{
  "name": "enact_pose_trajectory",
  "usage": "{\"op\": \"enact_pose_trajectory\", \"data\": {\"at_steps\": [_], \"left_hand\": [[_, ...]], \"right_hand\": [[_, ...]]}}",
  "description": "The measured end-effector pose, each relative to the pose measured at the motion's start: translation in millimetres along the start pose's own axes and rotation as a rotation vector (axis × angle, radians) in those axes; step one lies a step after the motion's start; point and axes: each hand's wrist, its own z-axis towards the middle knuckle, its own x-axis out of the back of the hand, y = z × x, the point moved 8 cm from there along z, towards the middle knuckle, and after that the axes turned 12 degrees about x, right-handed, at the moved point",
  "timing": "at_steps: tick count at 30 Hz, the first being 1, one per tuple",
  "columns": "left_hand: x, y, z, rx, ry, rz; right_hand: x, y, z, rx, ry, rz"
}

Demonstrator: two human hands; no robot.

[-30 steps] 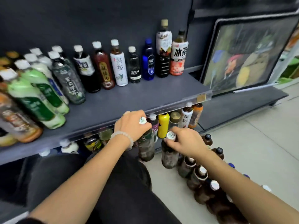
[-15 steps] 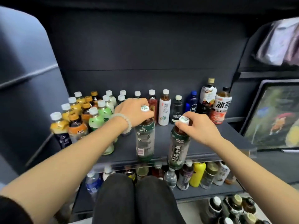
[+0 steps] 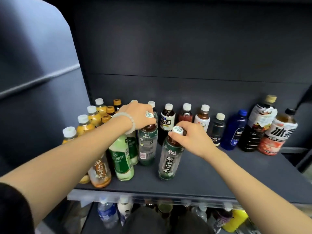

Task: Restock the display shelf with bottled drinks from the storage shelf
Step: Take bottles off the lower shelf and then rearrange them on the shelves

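White caps sit pinched under curled fingers: left hand (image 3: 138,115) grips one green-label tea bottle (image 3: 147,146), right hand (image 3: 190,137) another tea bottle (image 3: 168,159); both upright, caps up, bases below on the display shelf (image 3: 211,179).

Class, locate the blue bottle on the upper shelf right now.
In the head view, the blue bottle stands right of centre, between the dark Forest Soda bottle and the tall dark bottle.
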Motion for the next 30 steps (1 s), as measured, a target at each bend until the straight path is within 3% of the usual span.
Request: {"op": "enact_pose_trajectory", "data": {"at_steps": [10,19,30], "left_hand": [[-34.7,-16.3,48.4,-0.001,-0.080,0.032],[-39.9,-15.6,50.7,-0.091,-0.088,-0.011],[-32.4,-20.3,34.2,-0.194,-0.223,-0.146]], "right_hand": [[-56.8,-0.9,39.4,0.025,-0.089,0.099],[-67.8,-17.2,34.5,0.051,-0.133,0.135],[-72.5,-37.4,27.6,0.053,-0.100,0.109]]}}
